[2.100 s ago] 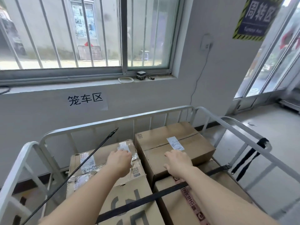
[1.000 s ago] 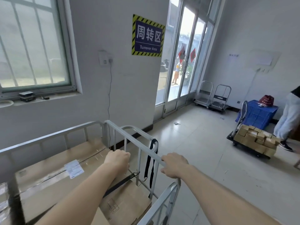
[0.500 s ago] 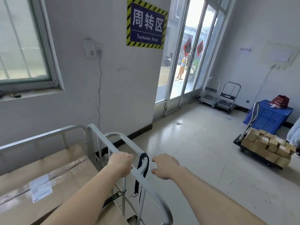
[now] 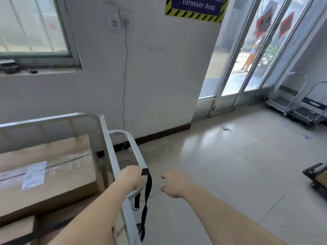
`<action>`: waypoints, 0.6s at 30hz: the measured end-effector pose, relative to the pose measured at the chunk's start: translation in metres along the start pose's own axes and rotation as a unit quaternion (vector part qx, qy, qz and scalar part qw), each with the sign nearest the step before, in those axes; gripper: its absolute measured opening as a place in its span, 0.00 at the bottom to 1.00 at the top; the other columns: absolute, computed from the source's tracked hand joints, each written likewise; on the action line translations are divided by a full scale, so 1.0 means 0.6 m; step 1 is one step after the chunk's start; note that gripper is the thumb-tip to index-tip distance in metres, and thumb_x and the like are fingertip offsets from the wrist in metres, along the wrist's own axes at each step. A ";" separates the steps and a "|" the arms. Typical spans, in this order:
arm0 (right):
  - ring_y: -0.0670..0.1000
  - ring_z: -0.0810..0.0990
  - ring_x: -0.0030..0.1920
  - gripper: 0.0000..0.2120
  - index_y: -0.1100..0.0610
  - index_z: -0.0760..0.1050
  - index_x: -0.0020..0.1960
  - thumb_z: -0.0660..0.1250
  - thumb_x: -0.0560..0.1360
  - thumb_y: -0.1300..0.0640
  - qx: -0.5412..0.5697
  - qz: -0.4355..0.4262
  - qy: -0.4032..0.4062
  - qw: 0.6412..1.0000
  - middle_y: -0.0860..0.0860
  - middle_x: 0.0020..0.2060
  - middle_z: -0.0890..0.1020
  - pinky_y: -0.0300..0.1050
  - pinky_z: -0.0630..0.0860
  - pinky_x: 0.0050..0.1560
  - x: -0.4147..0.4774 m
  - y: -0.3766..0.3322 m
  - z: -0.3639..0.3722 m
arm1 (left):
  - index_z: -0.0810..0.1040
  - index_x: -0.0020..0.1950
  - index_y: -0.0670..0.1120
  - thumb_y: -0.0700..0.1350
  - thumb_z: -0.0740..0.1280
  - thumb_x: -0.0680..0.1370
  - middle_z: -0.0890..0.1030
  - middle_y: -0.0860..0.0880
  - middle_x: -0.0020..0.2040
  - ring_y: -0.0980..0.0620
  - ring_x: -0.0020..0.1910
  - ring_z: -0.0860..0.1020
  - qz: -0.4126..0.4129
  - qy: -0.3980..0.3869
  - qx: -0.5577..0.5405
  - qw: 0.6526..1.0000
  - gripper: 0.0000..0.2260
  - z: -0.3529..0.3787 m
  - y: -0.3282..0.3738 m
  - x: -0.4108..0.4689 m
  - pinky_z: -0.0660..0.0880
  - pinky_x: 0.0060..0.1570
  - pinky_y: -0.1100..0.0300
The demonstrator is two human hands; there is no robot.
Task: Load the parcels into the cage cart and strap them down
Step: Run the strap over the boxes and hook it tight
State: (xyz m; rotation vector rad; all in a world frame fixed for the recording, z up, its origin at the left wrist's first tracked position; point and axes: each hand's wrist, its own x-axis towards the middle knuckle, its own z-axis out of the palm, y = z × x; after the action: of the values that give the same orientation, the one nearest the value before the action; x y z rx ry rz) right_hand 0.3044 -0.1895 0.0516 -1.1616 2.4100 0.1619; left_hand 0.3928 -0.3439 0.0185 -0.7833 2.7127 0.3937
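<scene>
The cage cart (image 4: 112, 156) is pale silver-grey; the strap (image 4: 145, 172) hanging on its right rail is black; the parcel (image 4: 58, 175) inside is plain brown cardboard with a white label (image 4: 34, 175); the far wall sign (image 4: 194, 6) is blue, bordered in yellow-and-black stripes; the floor (image 4: 230, 165) is cream tile.

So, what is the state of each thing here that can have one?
Left hand: grips the rail.
Right hand: free, loosely curled, holds nothing.
Strap: looped over the rail, hanging slack.
Boxes: taped shut, stacked inside the cart.
Plug: in the wall socket.
</scene>
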 end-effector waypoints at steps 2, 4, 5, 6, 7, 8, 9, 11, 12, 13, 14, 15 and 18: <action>0.59 0.70 0.69 0.25 0.55 0.67 0.72 0.62 0.79 0.45 0.004 -0.014 -0.016 1.000 0.55 0.69 0.72 0.55 0.70 0.67 0.020 0.025 0.009 | 0.75 0.61 0.43 0.46 0.58 0.82 0.79 0.45 0.58 0.46 0.56 0.78 -0.029 -0.008 -0.022 0.999 0.12 0.014 0.016 0.017 0.76 0.54 0.55; 0.59 0.70 0.68 0.25 0.56 0.67 0.72 0.62 0.79 0.45 0.007 -0.029 -0.031 0.999 0.55 0.69 0.73 0.55 0.70 0.67 0.040 0.042 0.017 | 0.76 0.59 0.42 0.46 0.58 0.81 0.80 0.45 0.55 0.46 0.53 0.79 -0.061 -0.017 -0.037 0.997 0.12 0.020 0.025 0.029 0.77 0.52 0.55; 0.59 0.70 0.68 0.25 0.56 0.67 0.72 0.62 0.79 0.45 0.009 -0.037 -0.037 0.999 0.56 0.68 0.73 0.55 0.71 0.66 0.050 0.049 0.020 | 0.76 0.58 0.42 0.46 0.59 0.81 0.80 0.45 0.55 0.46 0.52 0.79 -0.079 -0.022 -0.049 0.995 0.11 0.024 0.026 0.038 0.76 0.50 0.55; 0.59 0.70 0.68 0.25 0.56 0.67 0.72 0.62 0.79 0.45 0.010 -0.047 -0.043 0.998 0.56 0.68 0.73 0.54 0.71 0.66 0.062 0.054 0.022 | 0.76 0.58 0.43 0.46 0.59 0.81 0.80 0.45 0.55 0.46 0.51 0.79 -0.095 -0.028 -0.066 0.993 0.11 0.028 0.023 0.050 0.76 0.50 0.56; 0.58 0.70 0.68 0.25 0.55 0.66 0.73 0.62 0.80 0.45 0.012 -0.055 -0.049 0.997 0.56 0.68 0.73 0.54 0.71 0.66 0.072 0.059 0.023 | 0.75 0.59 0.43 0.44 0.59 0.81 0.79 0.45 0.56 0.47 0.51 0.77 -0.107 -0.036 -0.088 0.990 0.10 0.031 0.021 0.059 0.75 0.50 0.56; 0.58 0.70 0.68 0.25 0.55 0.66 0.73 0.62 0.80 0.45 0.016 -0.064 -0.049 0.997 0.55 0.68 0.73 0.54 0.71 0.66 0.083 0.062 0.024 | 0.75 0.60 0.43 0.42 0.59 0.81 0.79 0.45 0.57 0.47 0.50 0.76 -0.114 -0.045 -0.108 0.987 0.10 0.033 0.017 0.068 0.74 0.51 0.57; 0.58 0.70 0.69 0.25 0.55 0.66 0.73 0.62 0.79 0.46 0.017 -0.070 -0.048 0.996 0.55 0.68 0.73 0.54 0.71 0.66 0.094 0.064 0.024 | 0.74 0.61 0.43 0.41 0.58 0.81 0.78 0.45 0.57 0.47 0.50 0.75 -0.117 -0.055 -0.120 0.984 0.10 0.033 0.013 0.076 0.74 0.52 0.57; 0.58 0.70 0.69 0.25 0.54 0.67 0.73 0.62 0.79 0.46 0.016 -0.086 -0.050 0.995 0.55 0.68 0.73 0.54 0.71 0.65 0.118 0.066 0.026 | 0.74 0.60 0.44 0.43 0.61 0.81 0.78 0.46 0.55 0.48 0.52 0.76 -0.116 -0.070 -0.131 0.982 0.09 0.029 0.003 0.087 0.73 0.52 0.57; 0.58 0.70 0.68 0.25 0.54 0.67 0.72 0.62 0.79 0.46 0.015 -0.094 -0.052 0.994 0.55 0.68 0.73 0.54 0.72 0.65 0.130 0.065 0.028 | 0.74 0.57 0.44 0.45 0.63 0.80 0.77 0.47 0.53 0.48 0.51 0.76 -0.110 -0.077 -0.129 0.983 0.08 0.023 -0.001 0.090 0.73 0.51 0.57; 0.58 0.70 0.68 0.24 0.54 0.67 0.72 0.63 0.79 0.46 0.015 -0.101 -0.055 0.993 0.55 0.67 0.74 0.54 0.72 0.65 0.141 0.062 0.028 | 0.74 0.53 0.46 0.48 0.66 0.79 0.77 0.48 0.50 0.48 0.50 0.77 -0.100 -0.088 -0.119 0.984 0.07 0.013 -0.003 0.092 0.74 0.51 0.57; 0.58 0.71 0.67 0.24 0.54 0.67 0.72 0.63 0.78 0.46 0.019 -0.108 -0.056 0.992 0.55 0.67 0.74 0.54 0.72 0.64 0.151 0.058 0.027 | 0.74 0.49 0.47 0.49 0.67 0.79 0.78 0.49 0.48 0.48 0.49 0.78 -0.084 -0.101 -0.109 0.985 0.07 0.001 -0.005 0.096 0.75 0.50 0.56; 0.58 0.71 0.67 0.25 0.54 0.68 0.71 0.64 0.78 0.46 0.028 -0.116 -0.056 0.991 0.55 0.66 0.75 0.54 0.72 0.64 0.158 0.053 0.023 | 0.75 0.47 0.47 0.50 0.68 0.78 0.78 0.50 0.46 0.47 0.48 0.79 -0.069 -0.113 -0.113 0.985 0.07 -0.012 -0.005 0.097 0.77 0.49 0.56; 0.57 0.75 0.63 0.22 0.54 0.70 0.67 0.65 0.76 0.48 0.081 -0.130 -0.043 0.987 0.54 0.62 0.78 0.51 0.75 0.58 0.183 0.040 0.002 | 0.77 0.47 0.44 0.47 0.68 0.78 0.79 0.50 0.43 0.50 0.42 0.79 -0.031 -0.103 -0.236 0.966 0.07 -0.067 0.004 0.099 0.78 0.47 0.56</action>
State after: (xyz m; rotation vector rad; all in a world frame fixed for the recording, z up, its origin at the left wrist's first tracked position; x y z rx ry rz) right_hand 0.2271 -0.2524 -0.0009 -1.3469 2.1295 -0.0649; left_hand 0.3354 -0.3837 0.0354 -0.8840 2.4160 1.0698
